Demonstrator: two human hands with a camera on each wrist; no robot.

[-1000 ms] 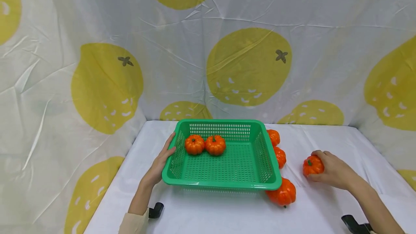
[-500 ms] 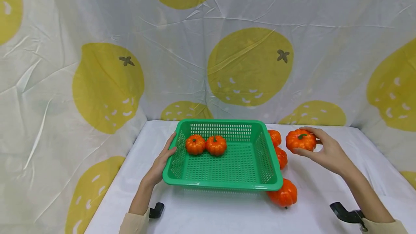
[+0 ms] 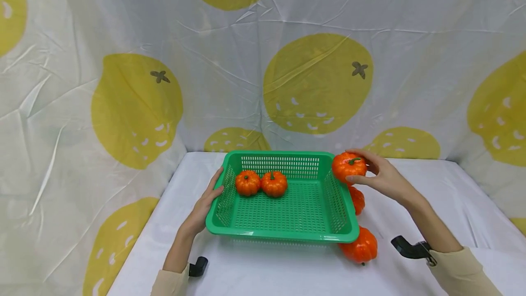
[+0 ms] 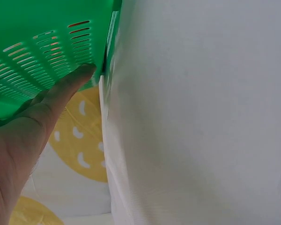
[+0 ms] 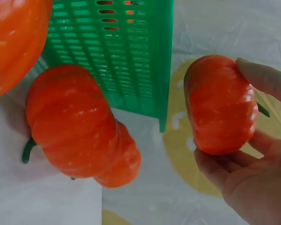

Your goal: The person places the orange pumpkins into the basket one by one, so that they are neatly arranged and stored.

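Note:
My left hand (image 3: 201, 207) holds the left side of the green plastic basket (image 3: 283, 235), its thumb at the rim; in the left wrist view a finger (image 4: 68, 86) lies straight along the slotted outer wall. Two small orange pumpkins (image 3: 248, 183) sit side by side in the basket's back left part. With thumb and fingers, my right hand (image 3: 384, 175) holds another orange pumpkin (image 3: 345, 168) by its sides, at the basket's back right rim. In the right wrist view this pumpkin (image 5: 220, 105) is outside the basket wall, its green stem towards the palm.
Along the basket's right side more pumpkins lie on the white cloth, one at the front corner (image 3: 361, 245) and one farther back (image 3: 356, 200). The basket partly covers them. A lemon-print curtain (image 3: 316, 81) hangs behind and on both sides of the table.
My right hand has lifted the pumpkin off the cloth at the right and carried it left to the basket's right rim. My left hand and the basket stay put.

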